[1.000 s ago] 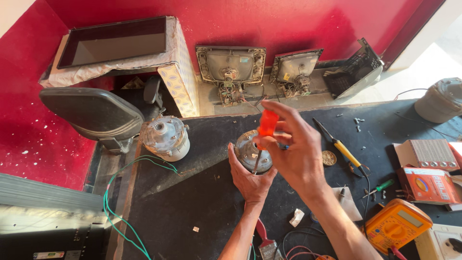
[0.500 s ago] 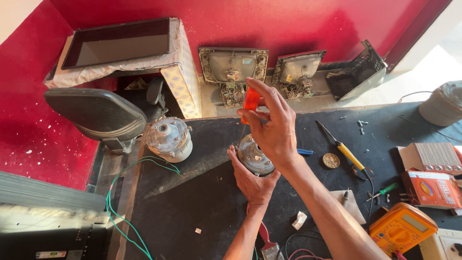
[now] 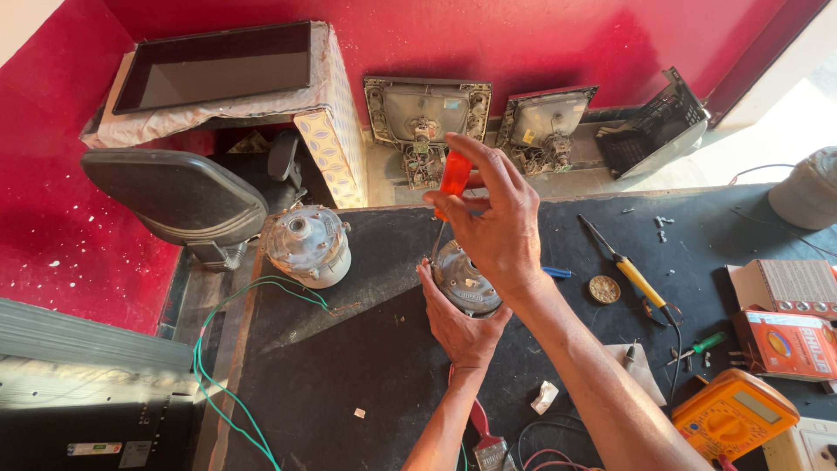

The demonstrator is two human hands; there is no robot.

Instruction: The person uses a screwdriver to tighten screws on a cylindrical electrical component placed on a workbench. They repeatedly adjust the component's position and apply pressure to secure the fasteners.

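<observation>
The black worktop [image 3: 366, 384] fills the lower half of the view, with a red wall behind it at twelve o'clock. Against that wall lean two opened old television backs [image 3: 427, 122], and at ten o'clock a flat screen lies on a patterned cloth above a dark chair seat [image 3: 174, 196]. A second round motor housing [image 3: 307, 246] stands at nine o'clock from the hands, with green wire [image 3: 218, 366] trailing off it toward seven o'clock. At four o'clock sit an orange meter [image 3: 732, 419] and small radios; a yellow-handled screwdriver [image 3: 623, 266] lies at three o'clock.

The work in hand looks like driving or loosening a fastener on the small round metal motor [image 3: 462, 281] at the centre of the worktop. The left hand [image 3: 460, 327] comes up from six o'clock, palm cupped under and behind the motor, fingers wrapped on its rim to hold it tilted. The right hand [image 3: 497, 228] reaches in from five o'clock, wrist bent over the motor, fingertips pinched around the orange handle of a screwdriver [image 3: 453, 185] whose thin shaft runs down to the motor's top at its eleven o'clock edge. Whether the tip sits in a screw cannot be told.

As I judge it, the next move calls for a steady left grip while the right fingers twist the handle, keeping the shaft in line.
</observation>
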